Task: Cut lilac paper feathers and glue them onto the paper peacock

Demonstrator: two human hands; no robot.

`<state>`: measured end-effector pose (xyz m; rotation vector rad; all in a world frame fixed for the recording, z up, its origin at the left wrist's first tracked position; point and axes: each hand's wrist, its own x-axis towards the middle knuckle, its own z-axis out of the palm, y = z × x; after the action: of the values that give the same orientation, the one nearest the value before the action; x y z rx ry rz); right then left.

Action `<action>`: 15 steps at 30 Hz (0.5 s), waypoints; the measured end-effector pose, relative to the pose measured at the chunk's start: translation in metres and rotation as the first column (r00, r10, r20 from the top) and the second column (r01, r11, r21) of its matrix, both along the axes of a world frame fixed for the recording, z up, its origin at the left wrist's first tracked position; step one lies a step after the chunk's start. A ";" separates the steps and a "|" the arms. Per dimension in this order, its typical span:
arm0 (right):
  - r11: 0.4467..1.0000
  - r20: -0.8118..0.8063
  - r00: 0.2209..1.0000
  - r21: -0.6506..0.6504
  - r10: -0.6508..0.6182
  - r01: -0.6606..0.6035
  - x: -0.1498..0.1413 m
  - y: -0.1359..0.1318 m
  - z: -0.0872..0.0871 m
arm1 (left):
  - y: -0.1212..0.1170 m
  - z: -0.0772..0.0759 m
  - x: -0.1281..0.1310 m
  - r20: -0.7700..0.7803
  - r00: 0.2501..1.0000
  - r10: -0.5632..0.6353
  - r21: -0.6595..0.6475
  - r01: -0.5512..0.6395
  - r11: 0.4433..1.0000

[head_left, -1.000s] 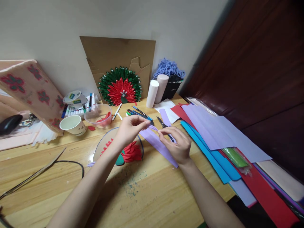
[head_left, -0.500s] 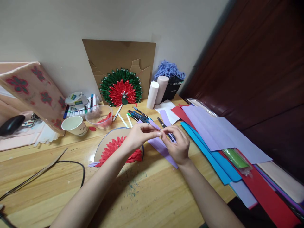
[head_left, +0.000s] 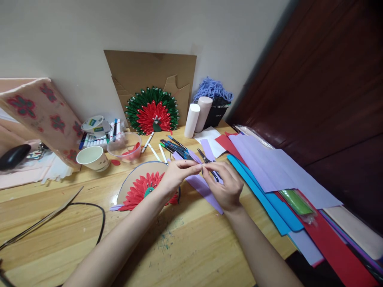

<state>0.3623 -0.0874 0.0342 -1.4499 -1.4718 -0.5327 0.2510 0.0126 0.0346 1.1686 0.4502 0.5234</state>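
Between the fingertips of both hands is a small purple paper petal (head_left: 195, 156). My left hand (head_left: 181, 171) pinches it from the left, and my right hand (head_left: 223, 183) meets it with thumb and forefinger from the right. Under and beyond the hands lie black scissors (head_left: 204, 156), partly hidden, and a purple paper strip (head_left: 206, 193). Behind my left forearm rests a half-round cardboard piece (head_left: 127, 184) covered with red paper petals (head_left: 137, 192). A green bird shape (head_left: 149, 192) sits at its middle, and one purple petal (head_left: 115, 208) is at its left end.
A finished green-and-red fan (head_left: 152, 111) leans on cardboard (head_left: 149, 65) at the wall. A paper cup (head_left: 93, 157), a clear bowl (head_left: 124, 147) and several pens (head_left: 176, 147) stand or lie behind. Coloured paper sheets (head_left: 269, 167) fill the right; a black cable (head_left: 103, 223) curves at left.
My right hand has shifted slightly right and down. My left forearm has moved a little, so the green bird shape on the red petals now shows. Both hands still pinch the purple petal.
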 end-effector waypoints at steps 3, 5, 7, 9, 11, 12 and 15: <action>1.000 0.019 1.000 -0.001 0.000 0.000 0.000 -0.001 0.000 | 0.000 0.000 0.000 0.001 1.000 -0.012 -0.030 0.012 0.999; 1.000 0.018 1.000 -0.015 0.004 -0.003 0.001 -0.001 0.000 | -0.001 -0.001 0.001 0.009 1.000 0.013 -0.052 -0.012 0.999; 0.999 0.011 1.000 -0.038 0.005 -0.005 0.002 0.000 0.000 | -0.002 -0.003 0.002 0.016 0.999 0.041 -0.086 -0.040 0.995; 0.998 0.007 1.000 -0.059 0.009 -0.009 0.002 0.000 0.000 | -0.002 -0.005 0.003 0.022 0.998 0.064 -0.134 -0.061 0.989; 0.997 0.004 1.000 -0.076 0.018 -0.017 0.003 0.000 0.001 | -0.002 -0.006 0.003 0.024 0.996 0.084 -0.178 -0.079 0.981; 0.996 0.002 1.000 -0.086 0.024 -0.023 0.003 0.000 0.001 | -0.002 -0.006 0.004 0.024 0.996 0.090 -0.192 -0.084 0.978; 0.994 -0.042 0.998 -0.103 0.043 -0.048 0.002 -0.001 0.003 | 0.000 -0.004 0.003 0.015 0.996 0.087 -0.202 -0.082 0.976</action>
<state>0.3647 -0.0879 0.0368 -1.4957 -1.5168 -0.4020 0.2542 0.0123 0.0308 0.9507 0.5214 0.5514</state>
